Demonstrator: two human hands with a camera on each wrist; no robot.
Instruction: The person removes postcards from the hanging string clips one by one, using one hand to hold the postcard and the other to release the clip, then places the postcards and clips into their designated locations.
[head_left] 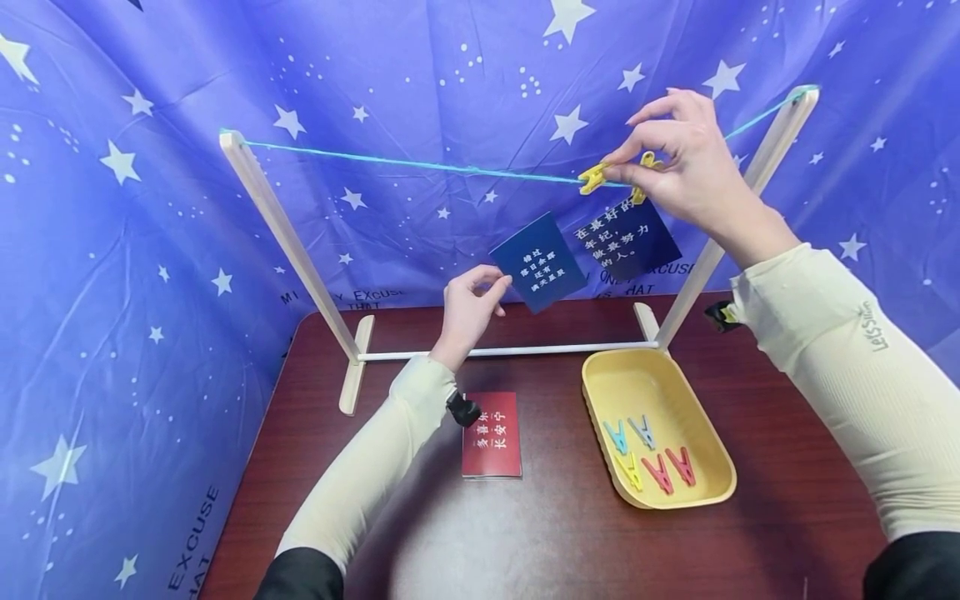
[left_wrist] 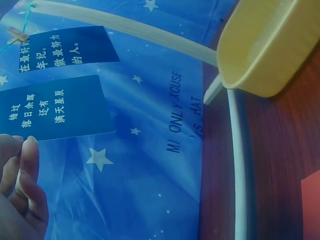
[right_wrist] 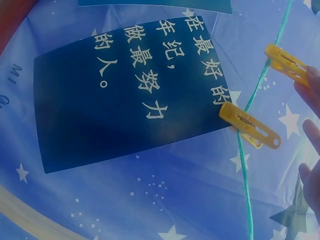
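My left hand (head_left: 471,310) pinches a blue card (head_left: 538,262) with white writing by its lower left edge, tilted below the green string (head_left: 420,164). Up at the string, my right hand (head_left: 686,158) pinches a yellow clothespin (head_left: 592,178) between thumb and fingers. In the right wrist view this clothespin (right_wrist: 286,64) has its tip right at the string. A second yellow clothespin (right_wrist: 250,125) clips a dark blue card (right_wrist: 135,95) to the string by one corner, so the card hangs slanted. The left wrist view shows the held card (left_wrist: 55,110) below the hanging one.
Wooden posts (head_left: 288,242) on feet carry the string, with a white bar (head_left: 517,350) joining them low down. A yellow basket (head_left: 660,367) on the table holds several clothespins in blue, yellow and red. A red card (head_left: 491,458) lies left of it. Starry blue cloth hangs behind.
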